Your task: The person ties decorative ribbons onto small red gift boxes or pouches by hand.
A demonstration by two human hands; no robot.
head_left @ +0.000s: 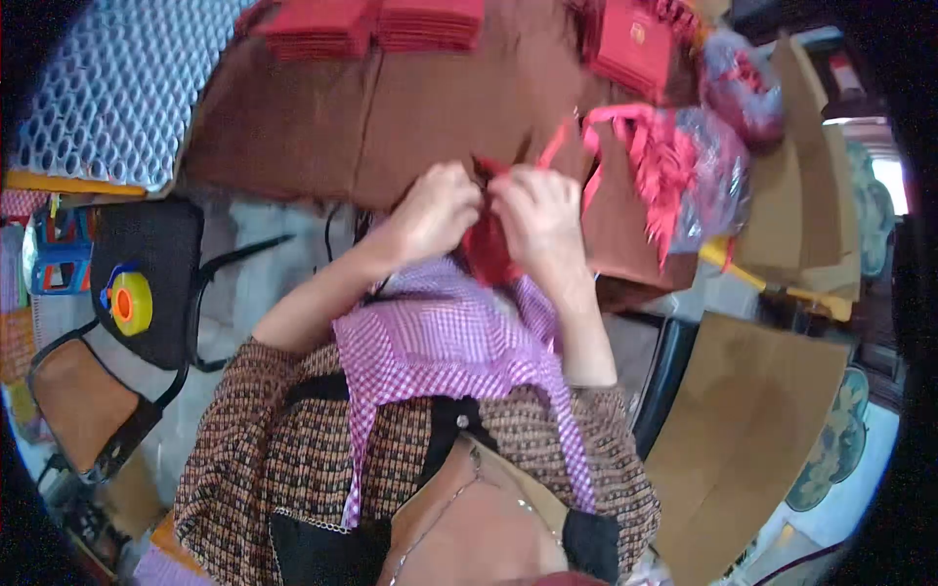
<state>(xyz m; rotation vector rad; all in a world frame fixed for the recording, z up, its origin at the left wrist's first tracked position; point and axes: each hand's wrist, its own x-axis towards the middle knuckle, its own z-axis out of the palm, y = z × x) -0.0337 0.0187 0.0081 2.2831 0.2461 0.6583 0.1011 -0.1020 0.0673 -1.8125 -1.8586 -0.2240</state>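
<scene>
Just past the edge of the brown table cover (283, 107), my two hands are close together at a dark red pouch-like piece (489, 249). My left hand (442, 210) has its fingers curled on the piece's left upper part. On its right side, my right hand (540, 207) is closed, with the fingers bent over the top. A pink-red ribbon (555, 145) rises from between the hands. The fingertips are blurred, and part of the red piece is hidden behind the hands.
Stacks of red items (430, 24) lie at the table's far side, another stack (628, 44) farther right. Red ribbons (664, 166) rest on a clear plastic bag (718, 186). A chair with a yellow tape roll (131, 303) stands left; cardboard (747, 430) is at right.
</scene>
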